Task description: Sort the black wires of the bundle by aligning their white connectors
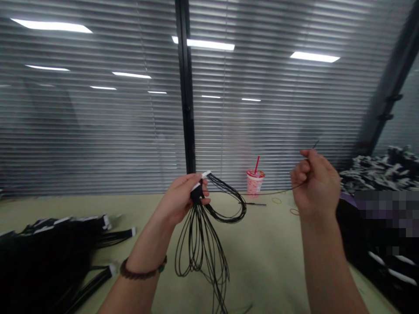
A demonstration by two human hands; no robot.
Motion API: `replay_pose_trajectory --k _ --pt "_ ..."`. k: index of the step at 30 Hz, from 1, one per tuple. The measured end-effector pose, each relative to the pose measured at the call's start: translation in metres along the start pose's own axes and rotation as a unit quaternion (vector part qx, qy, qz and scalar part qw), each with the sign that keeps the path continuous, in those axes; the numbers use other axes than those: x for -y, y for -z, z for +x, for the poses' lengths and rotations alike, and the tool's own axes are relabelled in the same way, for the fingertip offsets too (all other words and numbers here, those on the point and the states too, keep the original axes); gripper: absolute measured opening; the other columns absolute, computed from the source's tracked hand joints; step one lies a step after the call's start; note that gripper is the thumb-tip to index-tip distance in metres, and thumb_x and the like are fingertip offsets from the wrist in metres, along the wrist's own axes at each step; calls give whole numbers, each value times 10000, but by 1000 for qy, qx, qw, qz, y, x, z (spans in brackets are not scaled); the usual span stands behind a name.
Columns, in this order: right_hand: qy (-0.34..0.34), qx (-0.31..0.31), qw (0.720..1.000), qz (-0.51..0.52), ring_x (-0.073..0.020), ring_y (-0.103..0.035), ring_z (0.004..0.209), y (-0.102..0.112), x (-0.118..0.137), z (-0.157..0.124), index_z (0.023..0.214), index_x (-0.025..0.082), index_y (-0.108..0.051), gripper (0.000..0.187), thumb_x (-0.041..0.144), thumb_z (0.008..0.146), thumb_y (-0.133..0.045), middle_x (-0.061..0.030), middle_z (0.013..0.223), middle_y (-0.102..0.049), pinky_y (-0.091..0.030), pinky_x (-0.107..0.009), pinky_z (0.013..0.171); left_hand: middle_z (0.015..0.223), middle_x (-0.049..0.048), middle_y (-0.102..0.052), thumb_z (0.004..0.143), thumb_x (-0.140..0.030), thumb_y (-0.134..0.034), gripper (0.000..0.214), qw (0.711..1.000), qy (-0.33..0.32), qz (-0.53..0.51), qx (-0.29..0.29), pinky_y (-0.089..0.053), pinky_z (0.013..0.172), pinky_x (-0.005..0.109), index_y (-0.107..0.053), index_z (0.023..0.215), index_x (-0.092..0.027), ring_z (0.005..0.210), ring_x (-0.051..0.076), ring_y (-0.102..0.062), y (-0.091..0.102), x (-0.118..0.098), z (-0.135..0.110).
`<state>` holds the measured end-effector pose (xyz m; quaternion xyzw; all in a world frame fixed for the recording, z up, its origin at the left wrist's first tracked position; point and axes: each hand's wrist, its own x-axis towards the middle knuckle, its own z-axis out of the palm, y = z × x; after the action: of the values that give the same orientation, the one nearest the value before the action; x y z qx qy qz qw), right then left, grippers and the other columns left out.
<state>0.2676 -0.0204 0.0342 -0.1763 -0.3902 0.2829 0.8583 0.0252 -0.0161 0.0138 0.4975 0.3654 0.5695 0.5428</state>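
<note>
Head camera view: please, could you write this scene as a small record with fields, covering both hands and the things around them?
Left hand: holds a looped bundle of thin black cables, white ends showing
Right hand: raised, pinching a thin dark strand
Table: pale yellowish-green surface
Table, left side: dark pile of black cables with white ends
Table, back: pink patterned cup with red straw
Behind table: grey horizontal slatted blinds
</note>
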Motion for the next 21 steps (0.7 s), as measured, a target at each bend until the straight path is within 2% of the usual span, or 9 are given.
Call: replay_pose_trajectory --k 3,6,7,9,10,12,13,17,21 --pt "9 41 998 -55 -30 -366 422 -6 -4 -10 581 126 -529 105 176 668 -561 29 528 -454 -234 -146 367 504 2 -529 738 -223 -536 128 1000 2 19 -9 -473 409 197 -550 686 -107 435 81 -488 0 -1 -1" --pt "21 146 975 -165 -41 -353 431 -19 -13 -32 574 133 -547 147 166 713 -513 29 503 -439 -241 -162 396 484 -1 -534 741 -249 -525 149 999 -3 37 13 -441 373 181 -548 678 -116 407 84 -485 -2 0 -3" --pt "37 196 955 -218 -49 -366 451 -25 -16 -41 588 136 -563 162 165 733 -495 27 505 -438 -265 -171 423 483 -3 -535 747 -261 -518 161 999 -5 43 23 -436 369 180 -544 674 -120 398 84 -484 -3 1 -3" --pt "96 297 894 -323 -80 -439 577 -36 -22 -58 603 142 -583 183 150 753 -479 7 577 -477 -337 -202 541 490 -6 -539 762 -284 -504 184 997 -8 59 44 -431 369 177 -537 666 -130 391 83 -489 -4 3 -3" --pt "131 328 864 -360 -95 -450 643 -41 -25 -66 594 148 -586 183 145 750 -491 1 605 -478 -346 -217 595 494 -8 -539 767 -296 -499 195 996 -8 65 54 -430 370 176 -533 662 -135 391 83 -492 -5 4 -3" --pt "172 352 830 -397 -117 -447 758 -48 -30 -76 599 159 -601 184 134 753 -503 -12 680 -487 -346 -236 683 507 -11 -542 771 -318 -495 213 995 -5 72 73 -425 369 173 -530 654 -144 394 81 -497 -5 6 -4" --pt "181 356 824 -403 -121 -440 790 -49 -33 -80 605 164 -608 190 128 757 -501 -16 710 -491 -343 -238 707 511 -12 -542 771 -327 -495 220 994 -3 72 82 -422 368 172 -529 651 -146 395 81 -498 -5 6 -4" --pt "171 370 816 -411 -125 -436 825 -50 -40 -83 619 163 -618 221 124 782 -474 -29 780 -504 -344 -240 739 521 -11 -536 766 -330 -496 226 994 -8 66 88 -419 370 174 -530 639 -146 399 80 -497 -5 5 -5" --pt "175 360 819 -411 -125 -450 818 -49 -41 -83 619 159 -616 239 136 796 -456 -33 803 -515 -348 -244 744 526 -7 -532 758 -330 -500 229 994 -8 66 85 -408 363 166 -533 636 -140 410 77 -492 -7 3 -7"
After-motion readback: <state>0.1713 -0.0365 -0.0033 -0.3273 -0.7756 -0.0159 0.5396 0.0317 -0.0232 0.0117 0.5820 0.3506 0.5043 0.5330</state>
